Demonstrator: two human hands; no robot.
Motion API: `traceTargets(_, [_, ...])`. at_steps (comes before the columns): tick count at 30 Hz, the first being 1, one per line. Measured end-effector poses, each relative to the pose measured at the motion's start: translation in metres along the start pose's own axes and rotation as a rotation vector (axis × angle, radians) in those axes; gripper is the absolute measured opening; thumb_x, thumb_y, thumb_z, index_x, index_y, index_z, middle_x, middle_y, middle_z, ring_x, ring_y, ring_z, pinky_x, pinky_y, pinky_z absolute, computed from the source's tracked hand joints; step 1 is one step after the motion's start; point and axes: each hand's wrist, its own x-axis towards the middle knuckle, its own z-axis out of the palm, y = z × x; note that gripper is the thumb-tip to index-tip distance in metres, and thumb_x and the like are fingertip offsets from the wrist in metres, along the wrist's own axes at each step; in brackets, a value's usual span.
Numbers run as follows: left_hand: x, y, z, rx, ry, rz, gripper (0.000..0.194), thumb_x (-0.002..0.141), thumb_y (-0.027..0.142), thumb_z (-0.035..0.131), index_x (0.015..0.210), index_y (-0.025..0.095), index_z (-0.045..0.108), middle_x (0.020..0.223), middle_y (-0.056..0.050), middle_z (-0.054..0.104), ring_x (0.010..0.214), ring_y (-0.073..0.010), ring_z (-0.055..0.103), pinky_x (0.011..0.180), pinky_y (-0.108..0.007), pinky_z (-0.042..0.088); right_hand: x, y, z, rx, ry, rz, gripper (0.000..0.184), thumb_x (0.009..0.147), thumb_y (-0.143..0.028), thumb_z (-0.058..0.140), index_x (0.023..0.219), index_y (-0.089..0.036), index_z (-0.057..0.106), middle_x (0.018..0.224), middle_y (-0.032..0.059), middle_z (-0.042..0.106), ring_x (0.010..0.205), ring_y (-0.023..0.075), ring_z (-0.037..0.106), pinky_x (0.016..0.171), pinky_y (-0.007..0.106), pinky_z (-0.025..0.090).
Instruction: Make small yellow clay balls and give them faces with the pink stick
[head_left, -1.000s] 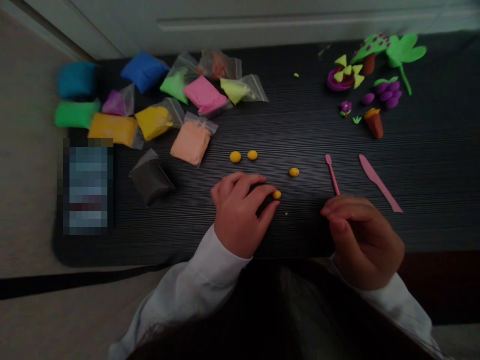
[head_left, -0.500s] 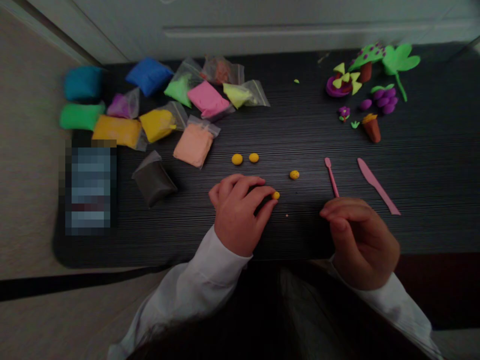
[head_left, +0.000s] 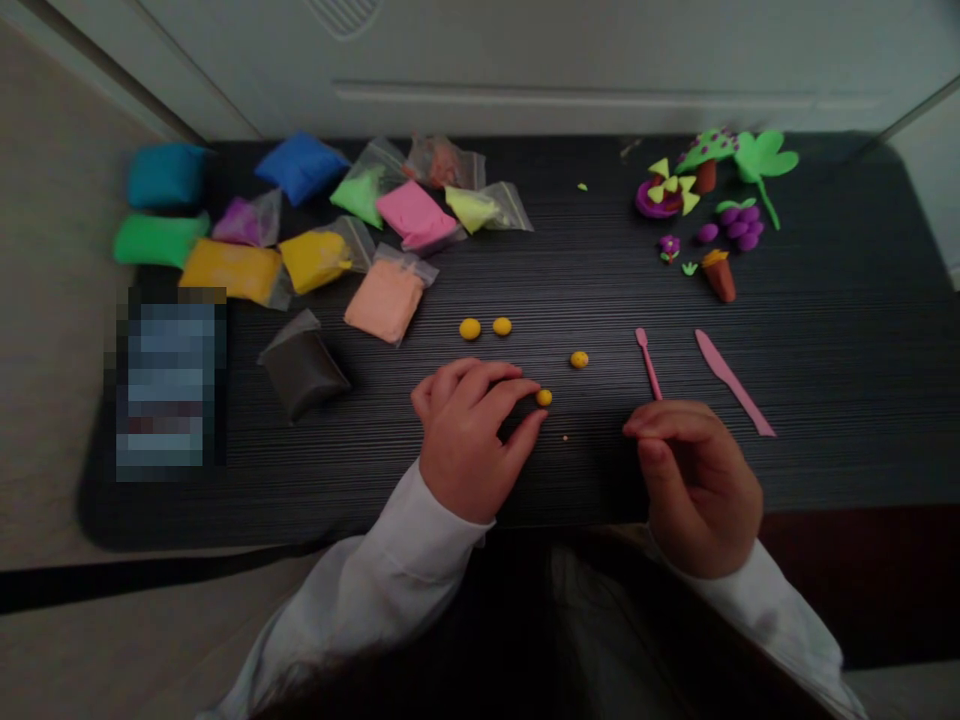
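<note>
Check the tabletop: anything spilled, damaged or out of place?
Minor: a yellow-green scrap lies loose near the far edge of the black table, and a tiny pale speck sits between the left hand and right hand. Both look like stray bits, attached to nothing. Nothing seems spilled or damaged.

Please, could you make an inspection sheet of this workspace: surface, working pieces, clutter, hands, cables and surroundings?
Surface: dark table with fine lines.
Working pieces: small yellow ball; speckled yellow ball, apart from it; two other yellow balls farther back.
Clutter: coloured packets and pixelated item at left; coloured models, pink stick, pink knife at right.
Hands: left hand has fingers on the small yellow ball; right hand curled, contents unclear.
Cables: nothing seen.
Surroundings: pale panel behind table.
</note>
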Motion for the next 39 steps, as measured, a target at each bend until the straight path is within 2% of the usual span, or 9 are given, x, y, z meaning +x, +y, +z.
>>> traceTargets(3, [-0.001,0.002,-0.006,-0.043,0.034,0.009,0.016,0.073,0.027,0.062,0.087,0.022,0.067,0.097,-0.005,0.067,0.099,-0.0254,0.052,0.087,-0.046,0.033,0.0,0.0,0.0,0.003,-0.018,-0.001,0.019,0.069,-0.004,0.059,0.081,-0.018,0.056,0.076,0.0012,0.057,0.076,0.0162,0.055,0.068,0.034,0.043])
traceTargets(6, [-0.004,0.009,-0.014,-0.197,0.051,0.029,0.013,0.073,0.022,0.062,0.085,0.02,0.067,0.094,-0.005,0.066,0.096,-0.0223,0.053,0.089,-0.043,0.036,0.002,-0.002,0.0,-0.018,-0.051,-0.073,0.023,0.067,-0.002,0.061,0.083,-0.018,0.057,0.076,0.001,0.058,0.074,0.0158,0.056,0.069,0.037,0.044])
traceTargets(10, [-0.012,0.022,-0.026,-0.611,-0.143,0.01,0.014,0.076,0.014,0.059,0.085,0.02,0.067,0.09,-0.002,0.066,0.091,-0.0159,0.056,0.086,-0.032,0.043,0.003,-0.009,0.001,0.008,-0.142,-0.189,0.028,0.068,-0.002,0.061,0.09,-0.019,0.058,0.08,0.0018,0.061,0.075,0.0162,0.058,0.071,0.039,0.046])
traceTargets(12, [-0.015,0.027,-0.029,-0.778,-0.222,-0.037,0.016,0.077,0.012,0.057,0.087,0.019,0.067,0.089,-0.002,0.066,0.089,-0.0143,0.057,0.083,-0.029,0.045,0.004,-0.012,0.003,0.046,-0.145,-0.222,0.03,0.067,-0.001,0.062,0.091,-0.018,0.059,0.08,0.002,0.062,0.075,0.0163,0.058,0.069,0.039,0.047])
traceTargets(18, [-0.018,0.029,-0.027,-0.969,-0.277,-0.152,0.015,0.079,0.013,0.055,0.084,0.016,0.069,0.084,-0.003,0.068,0.087,-0.0143,0.059,0.083,-0.028,0.045,0.004,-0.011,0.01,0.126,-0.101,-0.227,0.033,0.06,0.004,0.064,0.085,-0.016,0.06,0.075,0.0008,0.06,0.07,0.0155,0.057,0.062,0.037,0.048])
traceTargets(22, [-0.017,0.027,-0.026,-1.004,-0.283,-0.143,0.015,0.079,0.013,0.054,0.081,0.016,0.069,0.083,-0.004,0.069,0.086,-0.0148,0.059,0.084,-0.03,0.045,0.003,-0.009,0.011,0.144,-0.079,-0.199,0.033,0.057,0.004,0.066,0.082,-0.016,0.059,0.074,0.0005,0.057,0.071,0.0159,0.056,0.062,0.036,0.048])
traceTargets(26, [-0.016,0.023,-0.027,-0.957,-0.284,-0.093,0.013,0.078,0.013,0.055,0.078,0.016,0.068,0.083,-0.004,0.067,0.086,-0.0152,0.058,0.084,-0.03,0.045,0.003,-0.012,0.011,0.146,-0.116,-0.159,0.039,0.057,0.004,0.067,0.088,-0.017,0.057,0.08,0.001,0.057,0.075,0.0164,0.056,0.066,0.036,0.048])
traceTargets(33, [-0.015,0.024,-0.028,-0.752,-0.211,0.109,0.014,0.075,0.014,0.057,0.082,0.016,0.069,0.087,-0.005,0.066,0.088,-0.0165,0.056,0.087,-0.033,0.042,0.003,-0.011,0.013,0.084,-0.117,-0.142,0.038,0.063,-0.009,0.069,0.095,-0.023,0.055,0.083,0.0012,0.057,0.079,0.0177,0.056,0.069,0.037,0.048])
traceTargets(39, [-0.014,0.023,-0.029,-0.69,-0.215,0.114,0.014,0.073,0.019,0.06,0.082,0.018,0.071,0.089,-0.006,0.066,0.09,-0.0184,0.054,0.086,-0.036,0.042,0.001,-0.008,0.011,0.002,-0.101,-0.087,0.044,0.061,-0.019,0.073,0.101,-0.023,0.054,0.088,0.0026,0.056,0.083,0.0188,0.053,0.072,0.036,0.046])
